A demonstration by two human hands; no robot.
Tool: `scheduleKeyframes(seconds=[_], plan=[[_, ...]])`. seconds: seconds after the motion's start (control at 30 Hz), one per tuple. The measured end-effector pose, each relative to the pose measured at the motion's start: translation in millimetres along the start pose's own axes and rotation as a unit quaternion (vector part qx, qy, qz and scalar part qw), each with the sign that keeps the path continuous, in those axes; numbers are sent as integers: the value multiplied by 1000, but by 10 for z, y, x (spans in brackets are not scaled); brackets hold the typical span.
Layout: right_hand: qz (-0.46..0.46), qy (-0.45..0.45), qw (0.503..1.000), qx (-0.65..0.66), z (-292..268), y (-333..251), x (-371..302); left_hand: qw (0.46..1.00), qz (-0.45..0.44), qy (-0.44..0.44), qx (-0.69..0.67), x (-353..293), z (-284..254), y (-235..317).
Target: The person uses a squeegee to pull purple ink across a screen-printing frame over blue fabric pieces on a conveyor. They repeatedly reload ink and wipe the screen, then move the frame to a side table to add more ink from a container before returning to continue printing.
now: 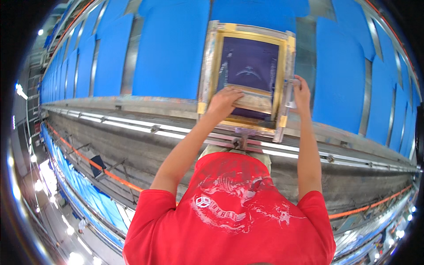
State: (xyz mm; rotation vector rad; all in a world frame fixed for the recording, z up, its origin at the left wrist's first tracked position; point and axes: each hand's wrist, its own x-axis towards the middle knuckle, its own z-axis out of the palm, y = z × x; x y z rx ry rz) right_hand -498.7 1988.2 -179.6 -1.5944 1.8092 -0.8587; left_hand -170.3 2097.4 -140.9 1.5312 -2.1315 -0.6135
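A screen printing frame (212, 66) with yellow-taped inner edges lies on the long table in front of me. Its dark purple mesh (252, 53) bears a faint pale arc-shaped design. Across the near part of the mesh lies a squeegee with a wooden handle (257, 102). My left hand (226, 102) is closed over the left end of that handle. At the frame's right side my right hand (302, 93) is closed on a whitish piece (291, 95) against the rail; its exact kind is unclear.
Blue fabric panels (170, 48) lie in a row along the table, with grey strips between them. A metal rail (176, 136) runs along the near table edge. Behind me stretch an orange bar (110, 174) and another table with blue panels (79, 170).
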Motion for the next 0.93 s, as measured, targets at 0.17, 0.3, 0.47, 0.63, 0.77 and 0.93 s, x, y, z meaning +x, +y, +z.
scheduleKeyframes(seconds=[0.17, 0.3, 0.47, 0.63, 0.77, 0.93], plan=[[-4, 74, 997, -16, 30, -556, 15, 999, 8, 34, -19, -208, -161, -3], [-16, 93, 995, -13, 267, -1224, -233, 997, 7, 76, -33, -496, -588, -205], [-45, 101, 993, 37, 1592, -1961, -624, 997, -11, 77, -7, -1022, -1403, -1210], [15, 66, 997, 42, 2498, -2341, -840, 998, -22, 51, 30, -1436, -1945, -2040], [42, 43, 998, 29, 2646, -2350, -861, 998, -30, 37, 45, -1598, -2065, -2215], [38, 47, 998, -2, 2921, -2377, -842, 998, -9, 17, 55, -2129, -2075, -2458]])
